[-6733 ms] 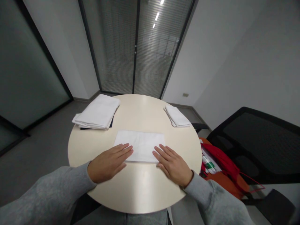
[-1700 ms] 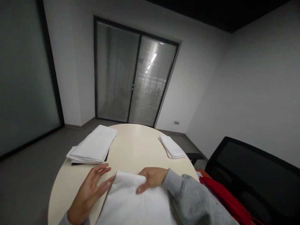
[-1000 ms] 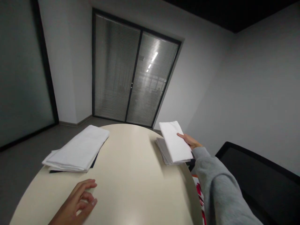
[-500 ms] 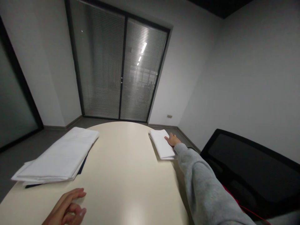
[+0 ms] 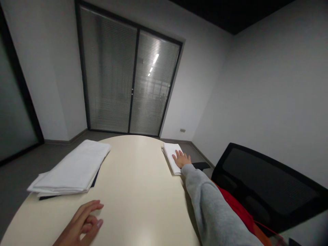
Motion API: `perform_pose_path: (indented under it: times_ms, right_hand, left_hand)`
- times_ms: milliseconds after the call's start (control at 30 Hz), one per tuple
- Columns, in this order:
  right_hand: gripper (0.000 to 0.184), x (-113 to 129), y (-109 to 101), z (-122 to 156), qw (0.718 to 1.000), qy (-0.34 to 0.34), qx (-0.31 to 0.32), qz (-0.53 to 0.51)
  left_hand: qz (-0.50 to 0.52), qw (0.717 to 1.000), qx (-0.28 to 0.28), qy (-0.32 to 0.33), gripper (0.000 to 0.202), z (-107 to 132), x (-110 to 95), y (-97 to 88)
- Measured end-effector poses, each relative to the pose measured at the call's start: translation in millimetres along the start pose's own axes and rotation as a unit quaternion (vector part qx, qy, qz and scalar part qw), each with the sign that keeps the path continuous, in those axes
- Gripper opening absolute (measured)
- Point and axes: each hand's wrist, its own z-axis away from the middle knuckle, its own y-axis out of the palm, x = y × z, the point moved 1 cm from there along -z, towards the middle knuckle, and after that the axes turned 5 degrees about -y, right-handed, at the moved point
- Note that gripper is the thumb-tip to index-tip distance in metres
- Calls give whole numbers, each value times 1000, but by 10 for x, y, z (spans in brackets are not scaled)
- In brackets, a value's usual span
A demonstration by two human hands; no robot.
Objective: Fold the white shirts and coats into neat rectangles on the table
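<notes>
My right hand (image 5: 181, 159) lies flat, fingers stretched out, on top of a small stack of folded white cloths (image 5: 171, 154) at the far right edge of the round cream table (image 5: 138, 191). My left hand (image 5: 81, 222) rests on the table near its front left, fingers loosely curled and holding nothing. A larger pile of folded white cloths (image 5: 73, 170) sits at the table's left side, over something dark.
A black mesh office chair (image 5: 263, 186) stands to the right of the table, with a red bag (image 5: 237, 212) below it. Glass doors with blinds (image 5: 128, 75) are behind the table.
The cloth folded before me was lifted by my right hand and laid on the small stack at the right. Now that hand presses flat on it. My left hand stayed on the table.
</notes>
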Motion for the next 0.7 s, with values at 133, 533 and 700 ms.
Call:
perform_pose_path:
  times_ms: [133, 533, 700]
  right_hand:
    - [64, 547, -181, 284, 995, -70, -77, 11]
    - [48, 2276, 531, 1682, 911, -397, 2, -112]
    - [46, 2267, 506, 1583, 913, -391, 9, -116]
  left_hand:
    - [-12, 1000, 27, 10, 51, 42, -166, -14]
    - [-145, 985, 61, 71, 21, -33, -386, 20]
    - [-263, 948, 22, 178, 16, -158, -496, -2]
